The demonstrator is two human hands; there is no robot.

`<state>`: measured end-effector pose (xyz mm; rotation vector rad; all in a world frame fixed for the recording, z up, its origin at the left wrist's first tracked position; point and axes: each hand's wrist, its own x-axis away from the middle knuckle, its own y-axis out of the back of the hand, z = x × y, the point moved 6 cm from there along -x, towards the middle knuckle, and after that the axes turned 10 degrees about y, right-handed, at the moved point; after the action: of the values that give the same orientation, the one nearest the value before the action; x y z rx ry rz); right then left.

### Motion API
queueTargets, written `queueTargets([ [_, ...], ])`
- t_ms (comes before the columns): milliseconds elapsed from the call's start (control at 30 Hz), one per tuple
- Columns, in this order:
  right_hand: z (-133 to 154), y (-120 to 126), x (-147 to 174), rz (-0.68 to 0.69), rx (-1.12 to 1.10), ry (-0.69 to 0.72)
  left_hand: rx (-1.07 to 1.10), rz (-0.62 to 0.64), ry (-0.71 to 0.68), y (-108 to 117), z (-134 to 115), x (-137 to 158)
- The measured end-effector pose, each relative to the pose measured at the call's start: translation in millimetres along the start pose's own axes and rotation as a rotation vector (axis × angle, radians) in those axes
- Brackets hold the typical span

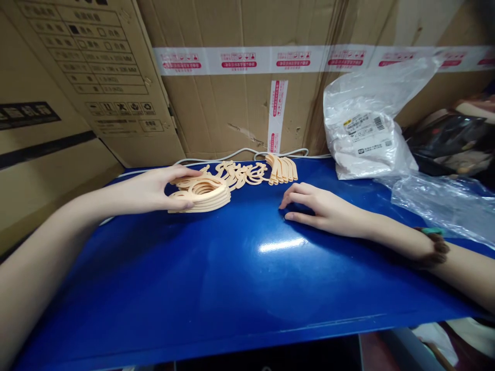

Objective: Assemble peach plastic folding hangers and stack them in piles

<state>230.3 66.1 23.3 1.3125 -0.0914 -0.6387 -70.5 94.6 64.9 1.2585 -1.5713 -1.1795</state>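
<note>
My left hand [164,190] is closed around one end of a stack of flat, curved cream-coloured pieces [211,198], thumb on the near side and fingers on the far side. Just behind lies a loose heap of thin curved cream pieces [235,173]. A row of cream strips [283,169] stands to the right of that heap. My right hand [317,206] rests on the blue table [232,278] with fingers bent and thumb apart, nothing between them. Nearest to it are the cream strips.
Cardboard boxes [240,108] wall off the back and left. A clear plastic bag with a label [365,129] stands at the back right, beside crumpled clear plastic [444,201]. A white cable [232,154] runs along the back edge. Dark bundled items [444,134] sit far right.
</note>
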Motion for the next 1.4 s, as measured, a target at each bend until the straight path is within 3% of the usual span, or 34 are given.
queueTargets([
  [833,-1.7,0.8,0.8,0.020,-0.001,-0.002,0.042,-0.027,-0.070,-1.1,-10.5,1.8],
  [1400,-1.4,0.2,1.4,0.038,-0.002,-0.017,-0.054,0.092,0.106,5.4,53.7,-13.8],
])
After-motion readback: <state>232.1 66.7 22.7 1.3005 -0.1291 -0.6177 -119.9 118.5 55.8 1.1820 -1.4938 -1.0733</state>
